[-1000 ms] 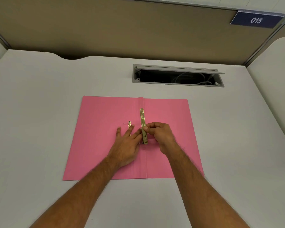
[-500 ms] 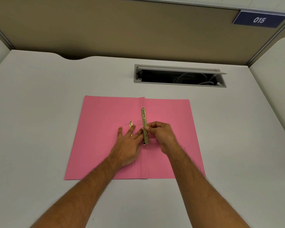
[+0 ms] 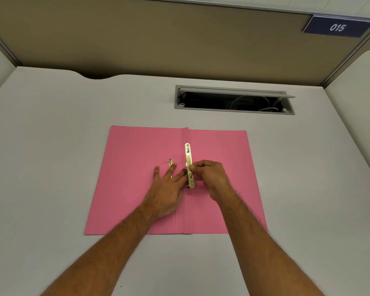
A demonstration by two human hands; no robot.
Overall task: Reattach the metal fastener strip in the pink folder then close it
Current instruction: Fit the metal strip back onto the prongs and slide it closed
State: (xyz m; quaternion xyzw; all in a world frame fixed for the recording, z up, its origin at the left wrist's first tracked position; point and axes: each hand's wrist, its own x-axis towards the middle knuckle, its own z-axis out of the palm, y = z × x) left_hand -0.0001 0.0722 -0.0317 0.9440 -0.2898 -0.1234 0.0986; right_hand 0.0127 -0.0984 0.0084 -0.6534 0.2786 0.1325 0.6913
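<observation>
The pink folder (image 3: 137,189) lies open and flat on the white desk. A gold metal fastener strip (image 3: 188,154) runs along its centre fold. My right hand (image 3: 212,178) pinches the strip near its middle with thumb and fingers. My left hand (image 3: 169,189) rests flat on the folder's left leaf with fingers spread, its fingertips touching the strip's lower part. A small gold metal piece (image 3: 170,162) pokes up just beyond my left fingers, partly hidden by them.
An open cable hatch (image 3: 233,100) with white cables inside is set into the desk behind the folder. A tan partition wall (image 3: 158,39) bounds the far edge, with a blue sign reading 015 (image 3: 338,27) at top right.
Both hands stay on the strip at the fold with almost no movement. The view has shifted slightly.
</observation>
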